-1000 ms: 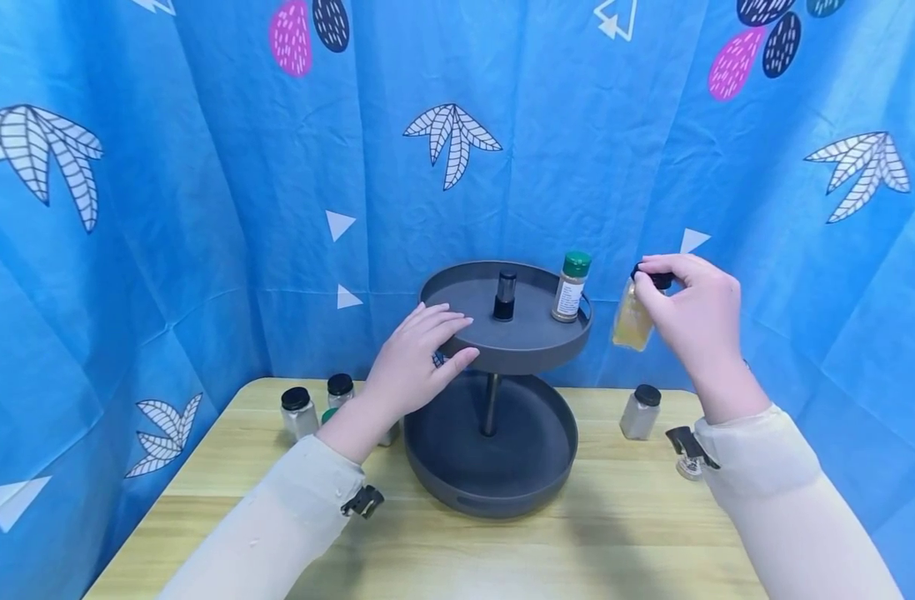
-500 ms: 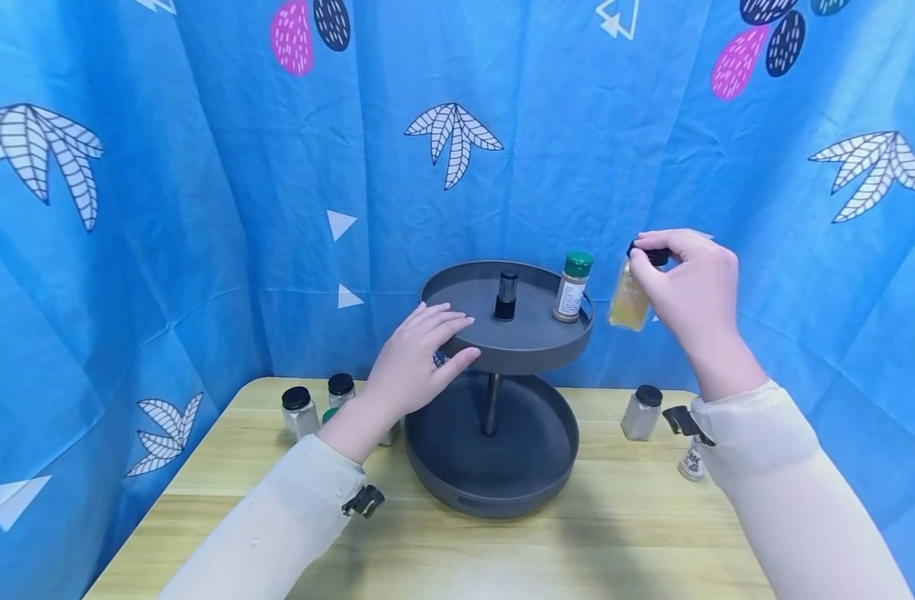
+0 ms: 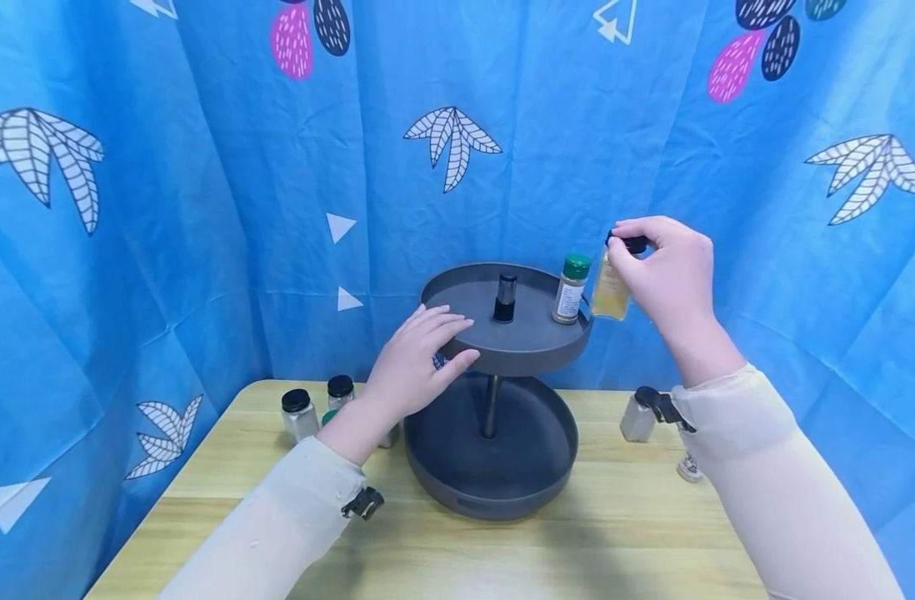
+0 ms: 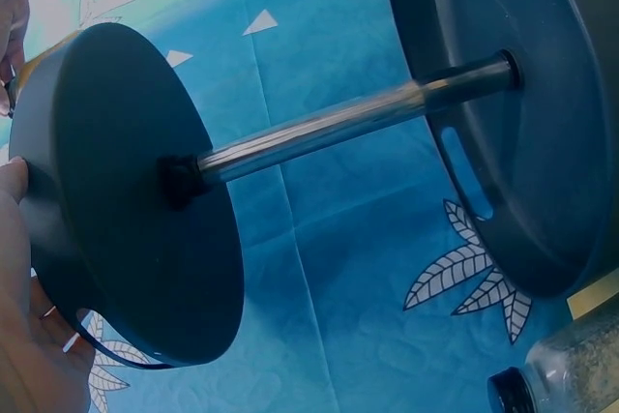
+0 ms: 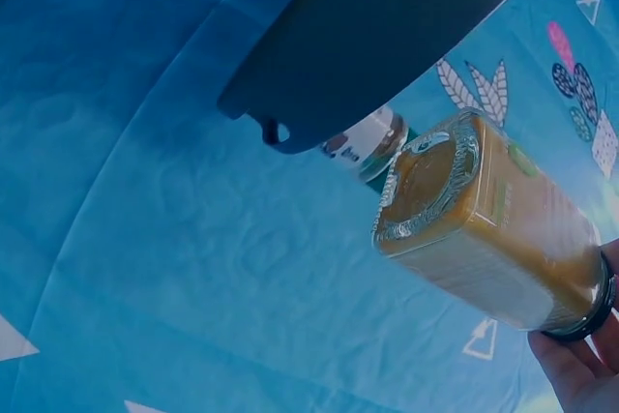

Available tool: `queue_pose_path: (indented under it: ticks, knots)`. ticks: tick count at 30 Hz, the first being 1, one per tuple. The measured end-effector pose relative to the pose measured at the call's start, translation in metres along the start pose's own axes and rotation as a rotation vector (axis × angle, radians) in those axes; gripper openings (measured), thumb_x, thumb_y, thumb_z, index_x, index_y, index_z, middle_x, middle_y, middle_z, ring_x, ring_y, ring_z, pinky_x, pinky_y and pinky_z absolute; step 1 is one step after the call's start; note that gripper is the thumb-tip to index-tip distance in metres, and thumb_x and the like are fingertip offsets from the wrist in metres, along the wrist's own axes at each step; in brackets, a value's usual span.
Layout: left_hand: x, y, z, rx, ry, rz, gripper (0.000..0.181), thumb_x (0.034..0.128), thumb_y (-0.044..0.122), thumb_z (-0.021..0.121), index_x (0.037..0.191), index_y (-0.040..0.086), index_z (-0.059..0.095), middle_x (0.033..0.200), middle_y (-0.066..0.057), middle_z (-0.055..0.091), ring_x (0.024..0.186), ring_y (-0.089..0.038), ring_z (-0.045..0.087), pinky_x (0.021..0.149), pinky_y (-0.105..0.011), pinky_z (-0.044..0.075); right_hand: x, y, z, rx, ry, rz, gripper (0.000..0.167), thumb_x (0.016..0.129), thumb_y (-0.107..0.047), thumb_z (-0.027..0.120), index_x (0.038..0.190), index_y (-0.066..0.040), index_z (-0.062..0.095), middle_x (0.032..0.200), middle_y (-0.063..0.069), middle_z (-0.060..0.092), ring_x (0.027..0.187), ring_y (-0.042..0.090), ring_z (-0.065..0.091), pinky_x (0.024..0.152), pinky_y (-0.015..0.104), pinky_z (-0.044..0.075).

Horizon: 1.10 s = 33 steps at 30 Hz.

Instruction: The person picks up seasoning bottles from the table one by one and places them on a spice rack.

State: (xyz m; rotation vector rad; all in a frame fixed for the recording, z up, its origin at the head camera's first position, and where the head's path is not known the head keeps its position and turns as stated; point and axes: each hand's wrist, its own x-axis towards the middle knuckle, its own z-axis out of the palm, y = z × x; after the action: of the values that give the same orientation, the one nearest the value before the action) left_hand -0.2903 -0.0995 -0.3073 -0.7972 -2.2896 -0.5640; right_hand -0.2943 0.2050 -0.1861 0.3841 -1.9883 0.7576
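My right hand [image 3: 671, 271] pinches the black lid of a square glass jar [image 3: 611, 287] with yellow contents, held in the air just right of the upper tray. In the right wrist view the jar [image 5: 493, 224] shows its base near the tray's rim. My left hand [image 3: 412, 362] rests with spread fingers on the left rim of the upper tray [image 3: 528, 361]; the left wrist view shows the hand [image 4: 34, 336] at the tray's edge. On that tray stand a green-capped bottle [image 3: 568, 300] at the right and a small black-topped bottle [image 3: 505, 300] near the middle.
The lower tray [image 3: 491, 504] stands on the wooden table [image 3: 457, 558]. Left of it are black-lidded jars [image 3: 300, 421] [image 3: 341, 392] and a green-capped one, partly behind the left arm. At the right are a jar [image 3: 637, 419] and a small bottle [image 3: 688, 468] beside the right sleeve.
My right hand has moved up and to the left with the yellow jar, closer to the upper tray's right rim. My left hand has stayed in place.
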Motion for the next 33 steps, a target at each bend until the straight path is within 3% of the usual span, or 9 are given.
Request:
queue_pose_path:
  ticks: [11,19,26,33]
  knots:
    - [0.0,0.0,0.0,0.003,0.008,0.01,0.051,0.0979,0.05,0.06,0.135,0.016,0.064,0.138,-0.003,0.062,0.14,-0.023,0.044,0.123,-0.045,0.023,0.001,-0.006,0.018,-0.001,-0.02,-0.028,0.019,0.091,-0.013,0.067,0.101,-0.003,0.079,0.103,0.01,0.076,0.091,0.023,0.068,0.067,0.02,0.042]
    - [0.0,-0.001,0.0,-0.006,0.018,0.019,0.051,0.0974,0.049,0.061,0.134,0.014,0.065,0.137,-0.003,0.063,0.14,-0.023,0.045,0.122,-0.048,0.025,-0.001,-0.008,0.028,0.014,-0.039,-0.022,0.019,0.091,-0.014,0.066,0.101,-0.006,0.08,0.103,0.008,0.076,0.087,0.022,0.068,0.064,0.019,0.042]
    - [0.0,0.0,-0.002,-0.007,0.01,0.014,0.051,0.0977,0.049,0.06,0.135,0.015,0.065,0.137,-0.003,0.063,0.14,-0.023,0.044,0.122,-0.046,0.024,-0.004,-0.012,0.033,0.013,-0.057,-0.024,0.019,0.092,-0.012,0.066,0.102,-0.004,0.08,0.102,0.01,0.076,0.091,0.024,0.069,0.07,0.033,0.05]
    - [0.0,0.001,-0.003,-0.005,0.0,0.005,0.051,0.0978,0.05,0.06,0.135,0.016,0.065,0.137,-0.003,0.062,0.14,-0.022,0.044,0.123,-0.044,0.022,-0.01,-0.009,0.037,0.008,-0.101,0.013,0.02,0.093,-0.015,0.066,0.104,-0.005,0.079,0.105,0.01,0.075,0.087,0.025,0.068,0.068,0.037,0.051]
